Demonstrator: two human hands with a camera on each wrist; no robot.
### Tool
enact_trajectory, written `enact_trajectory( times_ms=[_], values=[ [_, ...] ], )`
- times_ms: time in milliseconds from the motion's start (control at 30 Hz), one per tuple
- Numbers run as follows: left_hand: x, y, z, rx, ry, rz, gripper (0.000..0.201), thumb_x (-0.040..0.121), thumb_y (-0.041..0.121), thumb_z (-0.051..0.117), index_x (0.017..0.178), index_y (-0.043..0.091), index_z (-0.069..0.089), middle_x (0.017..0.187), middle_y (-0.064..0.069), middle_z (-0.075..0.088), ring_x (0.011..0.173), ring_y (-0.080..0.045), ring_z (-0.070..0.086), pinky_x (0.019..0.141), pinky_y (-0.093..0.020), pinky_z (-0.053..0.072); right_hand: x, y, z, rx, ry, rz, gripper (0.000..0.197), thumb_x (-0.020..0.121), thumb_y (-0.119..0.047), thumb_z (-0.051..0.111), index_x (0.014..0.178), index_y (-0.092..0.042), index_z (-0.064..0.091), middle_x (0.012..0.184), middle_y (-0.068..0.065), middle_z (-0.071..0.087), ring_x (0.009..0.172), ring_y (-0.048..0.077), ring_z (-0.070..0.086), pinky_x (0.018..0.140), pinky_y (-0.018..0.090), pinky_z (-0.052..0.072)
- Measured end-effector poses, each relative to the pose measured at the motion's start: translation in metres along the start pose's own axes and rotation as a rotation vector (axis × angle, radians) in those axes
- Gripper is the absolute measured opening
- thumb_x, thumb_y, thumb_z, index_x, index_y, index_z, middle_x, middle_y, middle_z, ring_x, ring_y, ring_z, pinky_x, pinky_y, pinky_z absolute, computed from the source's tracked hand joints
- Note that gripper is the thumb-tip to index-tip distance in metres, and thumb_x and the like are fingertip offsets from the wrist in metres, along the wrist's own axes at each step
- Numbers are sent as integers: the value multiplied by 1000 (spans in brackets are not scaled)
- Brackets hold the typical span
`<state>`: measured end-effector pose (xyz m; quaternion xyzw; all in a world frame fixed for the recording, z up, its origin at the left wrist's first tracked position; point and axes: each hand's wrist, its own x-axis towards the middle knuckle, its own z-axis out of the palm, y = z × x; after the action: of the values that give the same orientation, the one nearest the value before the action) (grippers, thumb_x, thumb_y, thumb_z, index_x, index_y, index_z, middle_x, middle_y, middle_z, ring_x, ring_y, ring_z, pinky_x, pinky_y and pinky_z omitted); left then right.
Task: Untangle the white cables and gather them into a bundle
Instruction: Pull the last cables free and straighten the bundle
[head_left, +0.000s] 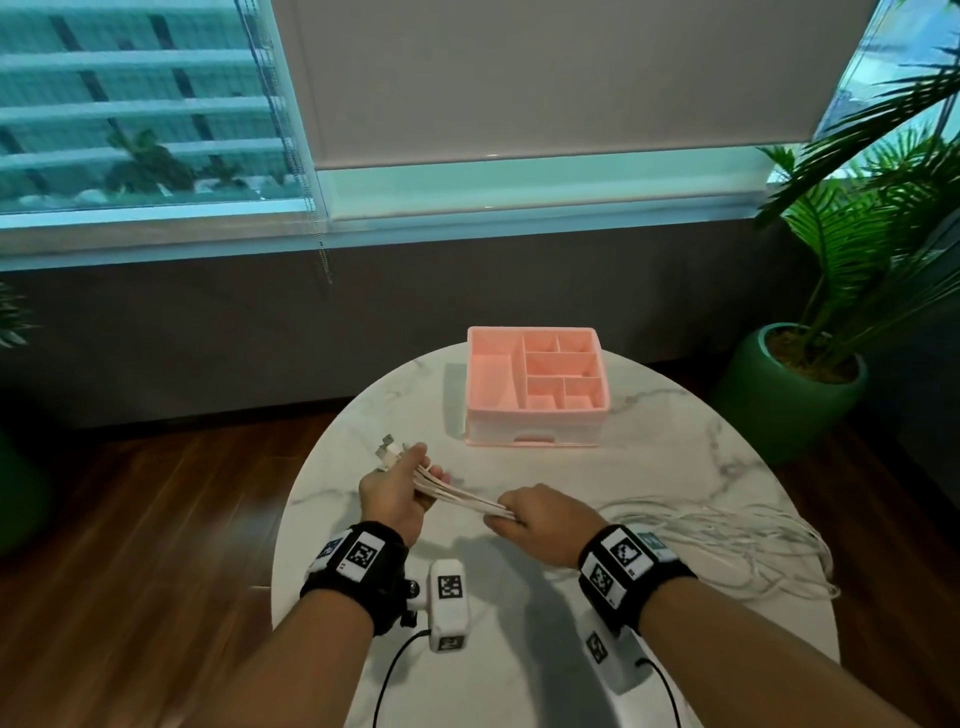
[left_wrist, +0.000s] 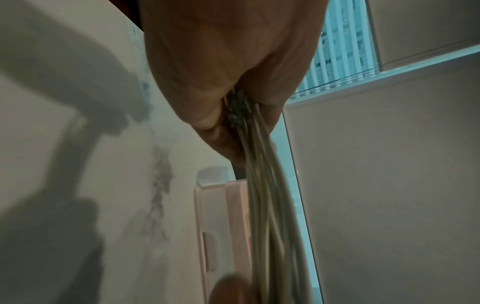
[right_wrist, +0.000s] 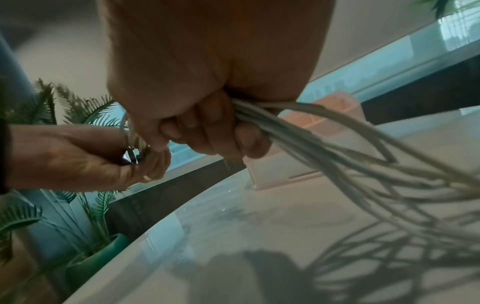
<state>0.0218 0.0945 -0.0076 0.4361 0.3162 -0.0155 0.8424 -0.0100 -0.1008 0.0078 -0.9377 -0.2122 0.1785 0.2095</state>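
Several white cables run side by side between my two hands above the round marble table. My left hand grips them near their plug ends, which stick out past its fingers. My right hand is curled round the same strands a short way along. Behind the right hand the cables trail off in loose loops on the table's right side. The left wrist view shows the strands leaving my closed left hand. In the right wrist view my right hand clasps the cables.
A pink compartment organiser stands at the table's far side. A potted palm in a green pot stands on the floor to the right. Wooden floor lies left of the table, below a window wall.
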Motion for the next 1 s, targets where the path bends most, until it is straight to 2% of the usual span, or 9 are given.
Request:
enact_trajectory(
  times_ms=[33, 100, 167, 267, 400, 467, 600, 800, 1000],
  values=[
    [1, 1, 1, -1, -8, 8, 8, 91, -2, 68, 95, -3, 61, 72, -11, 58, 49, -18, 61, 52, -31, 57, -3, 3, -2, -7, -19, 8, 40, 101, -46, 44, 86, -12, 59, 78, 6, 61, 70, 23, 56, 63, 36, 40],
    [1, 1, 5, 14, 10, 29, 38, 89, -6, 70, 123, -1, 55, 83, -15, 62, 51, -19, 64, 54, -34, 58, -8, 6, -4, -50, -54, 11, 39, 102, -46, 43, 85, -15, 57, 77, 4, 57, 70, 23, 54, 63, 34, 39],
    [-3, 3, 11, 52, 3, 70, 55, 87, -7, 71, 132, 10, 47, 90, -17, 63, 57, -21, 65, 55, -35, 57, -13, 5, -3, -108, -78, 3, 38, 102, -44, 42, 87, -14, 57, 78, 4, 56, 72, 23, 53, 66, 34, 40],
    [-6, 5, 19, 129, -29, 86, 48, 87, 0, 75, 123, 20, 51, 93, -15, 64, 65, -23, 63, 58, -36, 54, -18, 4, -2, -169, -99, 3, 38, 103, -42, 41, 89, -11, 57, 78, 6, 56, 72, 24, 52, 66, 34, 41],
    [-6, 5, 25, 166, -19, 50, 13, 90, 15, 73, 93, 10, 61, 74, -7, 57, 53, -20, 53, 48, -29, 47, -22, 9, 2, -196, -130, 37, 38, 101, -40, 43, 90, -7, 59, 88, 15, 64, 74, 28, 55, 65, 34, 40],
    [-9, 1, 30, 180, -11, 73, 15, 93, 11, 64, 80, 9, 57, 68, -7, 51, 50, -20, 48, 44, -24, 43, -24, 12, 5, -175, -129, 63, 33, 100, -39, 45, 89, -11, 59, 91, 14, 65, 75, 27, 54, 66, 33, 39],
    [-14, -6, 36, 178, -26, 158, 11, 96, 4, 57, 88, 10, 62, 79, -12, 58, 48, -18, 47, 40, -23, 39, -27, 10, 4, -141, -110, 80, 25, 96, -36, 49, 81, -17, 56, 83, 8, 61, 75, 26, 56, 65, 30, 38],
    [-12, -4, 36, 152, 2, 154, 12, 93, 17, 72, 95, 7, 66, 78, -8, 58, 48, -14, 46, 39, -23, 37, -26, 6, -10, -151, -88, 87, 26, 92, -32, 53, 71, -17, 52, 78, 8, 61, 76, 29, 60, 67, 35, 47],
    [-17, -6, 40, 84, 24, 107, 25, 89, 7, 75, 83, 14, 53, 72, -4, 53, 47, -15, 41, 38, -21, 33, -23, 5, -7, -165, -7, 39, 25, 84, -34, 57, 67, -16, 53, 82, 8, 59, 77, 28, 58, 67, 39, 49]
  ],
)
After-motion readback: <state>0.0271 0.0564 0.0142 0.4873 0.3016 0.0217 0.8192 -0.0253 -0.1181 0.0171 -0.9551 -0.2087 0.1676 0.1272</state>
